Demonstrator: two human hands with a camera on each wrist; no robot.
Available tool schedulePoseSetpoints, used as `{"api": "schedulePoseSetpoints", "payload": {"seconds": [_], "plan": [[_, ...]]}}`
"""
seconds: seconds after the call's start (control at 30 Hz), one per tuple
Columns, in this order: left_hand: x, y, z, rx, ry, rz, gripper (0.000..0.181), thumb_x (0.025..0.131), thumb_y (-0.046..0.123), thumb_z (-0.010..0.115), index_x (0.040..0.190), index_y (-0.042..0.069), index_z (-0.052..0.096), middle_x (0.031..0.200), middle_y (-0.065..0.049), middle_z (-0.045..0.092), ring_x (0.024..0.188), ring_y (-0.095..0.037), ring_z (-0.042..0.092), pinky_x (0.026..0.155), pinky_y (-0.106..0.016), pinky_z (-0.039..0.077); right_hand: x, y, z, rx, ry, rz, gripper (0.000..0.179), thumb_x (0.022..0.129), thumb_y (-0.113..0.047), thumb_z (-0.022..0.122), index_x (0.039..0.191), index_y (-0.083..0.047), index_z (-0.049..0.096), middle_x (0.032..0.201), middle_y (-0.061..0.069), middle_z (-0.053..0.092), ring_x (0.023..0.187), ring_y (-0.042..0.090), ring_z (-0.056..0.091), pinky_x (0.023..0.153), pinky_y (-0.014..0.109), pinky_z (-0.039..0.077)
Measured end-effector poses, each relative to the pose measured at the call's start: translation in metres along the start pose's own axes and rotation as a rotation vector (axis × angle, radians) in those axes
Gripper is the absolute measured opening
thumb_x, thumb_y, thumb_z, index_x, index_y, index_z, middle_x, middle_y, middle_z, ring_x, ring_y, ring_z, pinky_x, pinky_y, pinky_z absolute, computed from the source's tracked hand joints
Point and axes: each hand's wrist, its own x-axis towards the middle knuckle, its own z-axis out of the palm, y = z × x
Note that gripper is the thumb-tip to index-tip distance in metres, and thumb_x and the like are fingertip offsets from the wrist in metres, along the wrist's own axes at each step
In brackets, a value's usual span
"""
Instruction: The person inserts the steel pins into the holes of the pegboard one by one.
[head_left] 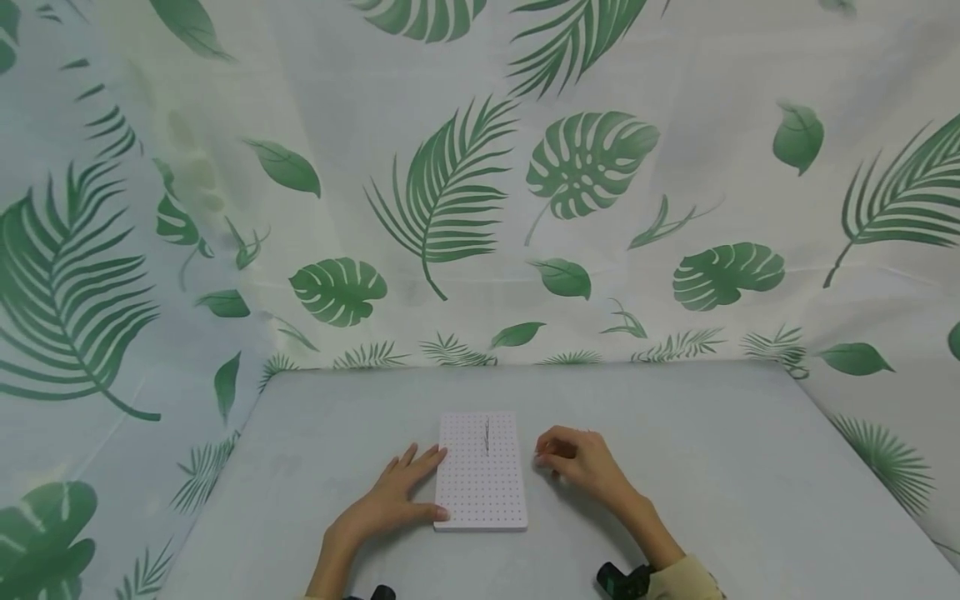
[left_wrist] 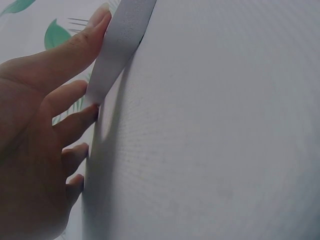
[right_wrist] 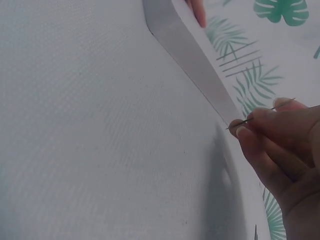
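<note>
A white pegboard [head_left: 480,492] with rows of small holes lies flat on the table. Several thin metal pins [head_left: 487,437] stand in a line in its upper part. Along the board's left side, my left hand [head_left: 393,496] is spread, thumb at the near left corner and fingertips at the left edge. The left wrist view shows the thumb against the board's side wall [left_wrist: 122,40]. Just right of the board, my right hand [head_left: 585,462] pinches one thin metal pin [right_wrist: 247,121] between thumb and fingers, both ends of it sticking out.
The white table [head_left: 697,467] extends on both sides of the board. A leaf-printed cloth [head_left: 465,317] hangs behind the table and along its sides. A black wrist camera [head_left: 622,581] sits at the right sleeve.
</note>
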Motion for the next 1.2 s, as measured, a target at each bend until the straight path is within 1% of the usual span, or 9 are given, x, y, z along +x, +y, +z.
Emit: {"api": "schedulePoseSetpoints", "payload": {"seconds": [0.17,0.33,0.5,0.77,0.93,1.2], "plan": [[0.000,0.001,-0.001,-0.006,-0.006,0.009,0.094,0.082,0.046,0.083,0.158,0.010,0.041,0.166,-0.015,0.034,0.157,-0.048,0.012,0.127,-0.066,0.004,0.003,-0.004,0.004,0.021,0.014,0.033,0.016,0.085,-0.003,0.082,0.096,-0.010,0.073,0.082,0.001,0.077,0.063,0.006,0.069,0.053,0.022,0.057],[0.000,0.002,-0.002,0.007,-0.008,0.006,0.094,0.082,0.047,0.083,0.158,0.011,0.041,0.167,-0.015,0.034,0.157,-0.047,0.012,0.127,-0.066,0.006,0.008,-0.011,0.007,0.038,0.025,0.049,0.016,0.086,-0.001,0.080,0.098,-0.008,0.072,0.081,0.002,0.077,0.062,0.008,0.069,0.053,0.022,0.057],[0.001,0.001,-0.002,0.009,-0.007,0.009,0.093,0.083,0.045,0.083,0.158,0.010,0.041,0.166,-0.015,0.034,0.157,-0.048,0.012,0.127,-0.066,0.006,0.013,-0.017,0.013,0.056,0.019,0.068,0.014,0.088,-0.003,0.078,0.099,-0.009,0.071,0.082,0.001,0.077,0.064,0.011,0.070,0.055,0.022,0.057],[0.000,0.001,-0.002,0.011,-0.009,0.007,0.094,0.083,0.046,0.082,0.158,0.010,0.040,0.166,-0.015,0.034,0.157,-0.048,0.013,0.127,-0.066,0.006,0.021,-0.020,0.025,0.115,-0.003,0.044,0.012,0.090,-0.006,0.078,0.098,-0.010,0.072,0.086,0.003,0.077,0.072,0.015,0.073,0.061,0.022,0.060],[0.001,0.001,-0.002,0.005,-0.010,0.002,0.094,0.082,0.048,0.082,0.158,0.011,0.041,0.167,-0.014,0.034,0.157,-0.047,0.012,0.127,-0.066,0.006,0.024,-0.023,0.030,0.106,-0.005,0.038,0.010,0.091,-0.008,0.077,0.098,-0.012,0.072,0.087,0.001,0.077,0.074,0.012,0.074,0.064,0.021,0.060],[0.005,-0.005,0.000,0.023,-0.011,0.006,0.093,0.083,0.049,0.081,0.159,0.013,0.041,0.167,-0.013,0.034,0.157,-0.047,0.012,0.128,-0.065,0.006,0.027,-0.030,0.034,0.096,0.003,0.036,0.010,0.090,-0.007,0.077,0.098,-0.012,0.072,0.089,0.001,0.077,0.078,0.010,0.075,0.070,0.020,0.061]]}}
